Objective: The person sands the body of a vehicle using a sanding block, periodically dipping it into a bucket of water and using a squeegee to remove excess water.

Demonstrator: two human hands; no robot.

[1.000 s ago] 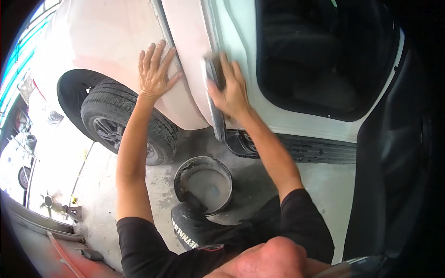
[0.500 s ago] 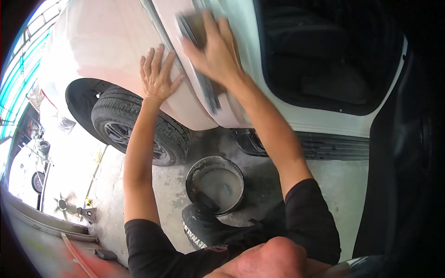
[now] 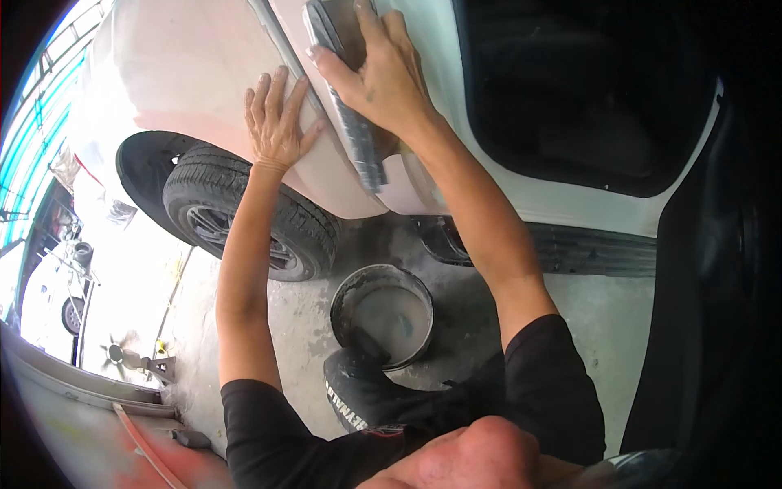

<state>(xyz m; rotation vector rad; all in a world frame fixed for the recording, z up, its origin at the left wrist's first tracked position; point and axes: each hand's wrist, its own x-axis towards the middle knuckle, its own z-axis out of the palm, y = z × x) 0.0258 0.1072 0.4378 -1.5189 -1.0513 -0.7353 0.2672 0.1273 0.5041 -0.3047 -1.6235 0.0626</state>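
My right hand (image 3: pixel 383 85) grips a long, narrow sanding block (image 3: pixel 357 138), thumb on the near side and fingers over its top. The block lies lengthwise against the pale edge of the vehicle's door, beside a seam; its working face is hidden. Spread flat on the neighbouring whitish-pink body panel (image 3: pixel 195 73) is my left hand (image 3: pixel 277 126), just left of that seam and holding nothing. Below the panel sits a black tyre (image 3: pixel 244 208) in its wheel arch.
A dark bucket (image 3: pixel 336 306) of cloudy water stands on the wet concrete floor by my leg. Right of it runs a black side step (image 3: pixel 595 249) under the door, which has a dark window opening (image 3: pixel 570 98). A metal stand (image 3: pixel 159 368) is at lower left.
My right hand and the sanding block have slid slightly upward along the door edge. My left hand stays flat on the panel. The view has shifted a little.
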